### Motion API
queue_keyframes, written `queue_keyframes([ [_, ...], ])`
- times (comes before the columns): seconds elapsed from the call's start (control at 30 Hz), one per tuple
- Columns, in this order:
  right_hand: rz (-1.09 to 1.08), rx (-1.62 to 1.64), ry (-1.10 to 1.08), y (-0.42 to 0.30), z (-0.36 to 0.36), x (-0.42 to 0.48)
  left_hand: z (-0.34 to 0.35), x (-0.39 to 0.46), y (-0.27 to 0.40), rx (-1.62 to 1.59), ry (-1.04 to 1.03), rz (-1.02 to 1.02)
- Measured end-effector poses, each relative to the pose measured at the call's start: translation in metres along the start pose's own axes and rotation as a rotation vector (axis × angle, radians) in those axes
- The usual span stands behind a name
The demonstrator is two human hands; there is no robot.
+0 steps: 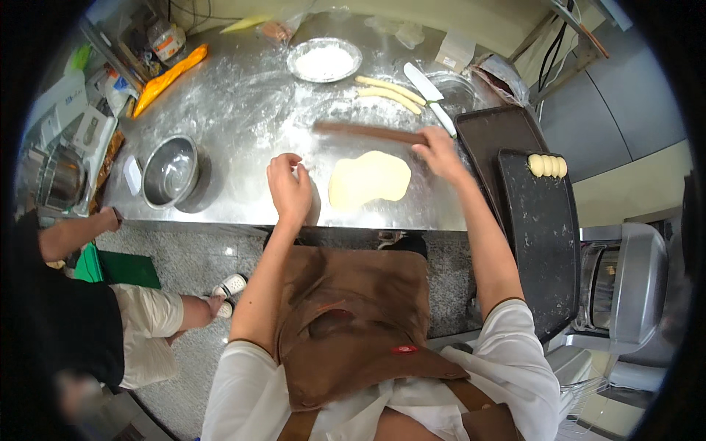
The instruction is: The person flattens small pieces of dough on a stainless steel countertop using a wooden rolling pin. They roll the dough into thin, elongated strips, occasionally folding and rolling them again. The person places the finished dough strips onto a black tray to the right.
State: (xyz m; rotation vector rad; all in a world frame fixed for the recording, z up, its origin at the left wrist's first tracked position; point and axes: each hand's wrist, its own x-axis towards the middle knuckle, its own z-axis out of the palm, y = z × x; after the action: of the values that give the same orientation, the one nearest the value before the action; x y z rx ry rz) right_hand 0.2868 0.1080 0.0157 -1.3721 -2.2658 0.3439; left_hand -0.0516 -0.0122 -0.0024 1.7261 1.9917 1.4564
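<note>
A flattened sheet of pale yellow dough (370, 179) lies on the floured steel table (242, 138) in front of me. My right hand (440, 151) grips one end of a brown wooden rolling pin (367, 131), which points leftward beyond the dough's far edge and looks slightly blurred. To the left of the dough, my left hand (289, 184) is at the tabletop with curled fingers and holds nothing. Two thin dough strips (389, 93) lie farther back, beside a white-bladed knife (424, 82).
A round dish of flour (324, 59) stands at the back. Left are a steel bowl (171, 172) and an orange piping bag (170, 80). Dark baking trays (540, 237) overlap at right, one bearing a segmented dough piece (547, 165). Another person (83, 320) stands at left.
</note>
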Motion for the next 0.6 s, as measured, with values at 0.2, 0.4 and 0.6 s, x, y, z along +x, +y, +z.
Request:
queue_keyframes([
  [0.2,0.183,-0.246,0.144,0.036,-0.013,-0.043,0.027,-0.004,0.012,-0.041,-0.295,-0.115],
  [0.4,0.051,-0.123,0.226,-0.023,0.031,-0.024,0.052,0.016,0.018,0.096,-0.464,-0.247],
  [0.6,0.335,-0.003,-0.186,-0.066,0.049,0.004,0.065,0.029,0.024,0.269,-0.612,-0.279],
])
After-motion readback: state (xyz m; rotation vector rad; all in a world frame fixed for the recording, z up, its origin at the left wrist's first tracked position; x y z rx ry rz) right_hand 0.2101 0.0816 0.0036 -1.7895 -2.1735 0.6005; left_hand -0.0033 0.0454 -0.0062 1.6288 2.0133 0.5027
